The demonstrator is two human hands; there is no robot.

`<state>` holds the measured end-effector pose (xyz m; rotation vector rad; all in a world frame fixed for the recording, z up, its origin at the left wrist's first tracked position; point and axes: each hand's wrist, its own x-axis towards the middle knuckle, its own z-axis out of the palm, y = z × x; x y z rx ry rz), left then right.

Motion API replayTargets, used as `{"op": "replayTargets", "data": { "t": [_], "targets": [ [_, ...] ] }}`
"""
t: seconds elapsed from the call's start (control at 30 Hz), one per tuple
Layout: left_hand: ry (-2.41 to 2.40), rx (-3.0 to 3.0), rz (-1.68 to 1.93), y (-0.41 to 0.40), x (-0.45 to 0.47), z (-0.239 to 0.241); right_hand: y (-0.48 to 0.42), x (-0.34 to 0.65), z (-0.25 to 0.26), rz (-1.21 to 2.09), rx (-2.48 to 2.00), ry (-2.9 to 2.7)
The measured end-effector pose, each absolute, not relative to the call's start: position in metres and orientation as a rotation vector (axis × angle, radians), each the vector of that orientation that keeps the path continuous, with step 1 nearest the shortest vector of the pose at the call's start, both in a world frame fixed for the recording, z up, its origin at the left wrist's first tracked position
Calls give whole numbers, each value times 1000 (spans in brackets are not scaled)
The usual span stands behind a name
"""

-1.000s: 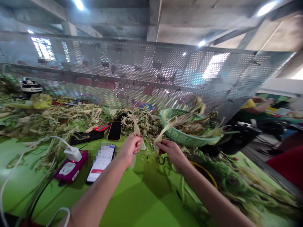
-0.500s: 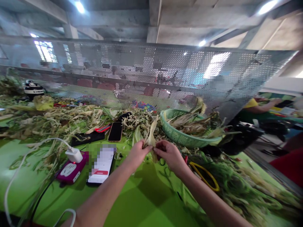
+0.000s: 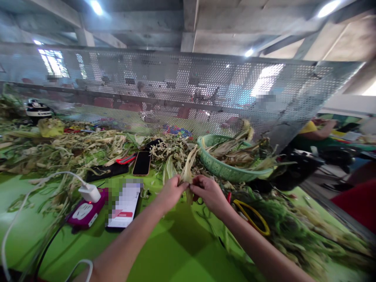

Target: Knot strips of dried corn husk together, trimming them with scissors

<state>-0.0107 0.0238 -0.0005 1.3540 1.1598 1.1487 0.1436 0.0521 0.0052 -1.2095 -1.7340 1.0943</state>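
Note:
A pale, dry corn husk [image 3: 189, 162] stands upright between my hands, above the green table [image 3: 164, 250]. My left hand [image 3: 172, 192] pinches it between thumb and fingers from the left side. On the other side, my right hand [image 3: 208, 192] has its thumb and fingertips closed on the husk's lower right edge. The husk's lower end hangs below my fingers. Just beyond my hands, a green plastic basket [image 3: 214, 162] holds more long, dried husks [image 3: 235, 154]. Another light green husk [image 3: 169, 169] lies behind my left hand.
At left are a purple power strip [image 3: 85, 219] with a white charger [image 3: 89, 192], a lit phone [image 3: 125, 207] and a dark phone [image 3: 141, 163]. Husk scraps [image 3: 96, 145] cover the back. Green fibres [image 3: 282, 219] and yellow-handled scissors [image 3: 255, 219] lie right. A perforated metal screen [image 3: 164, 86] stands behind.
The whole view has shifted slightly. Both hands stay on the husk in nearly the same pose, with the husk turned a little between the fingers.

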Motion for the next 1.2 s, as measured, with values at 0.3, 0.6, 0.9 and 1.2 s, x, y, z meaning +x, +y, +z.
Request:
{"op": "replayTargets", "data": {
  "t": [0.3,0.6,0.9,1.2],
  "targets": [
    [977,1212,1148,20,-7,4,55,145,3,1090,-1187,-1700],
    [791,941,1281,19,-23,20,75,159,-1,1157,-1193,-1496],
    [494,717,1805,20,-80,56,105,188,-13,1045,-1315,-1347],
    [478,677,1968,19,-108,60,105,190,-13,1193,-1283,-1252]
  ]
}}
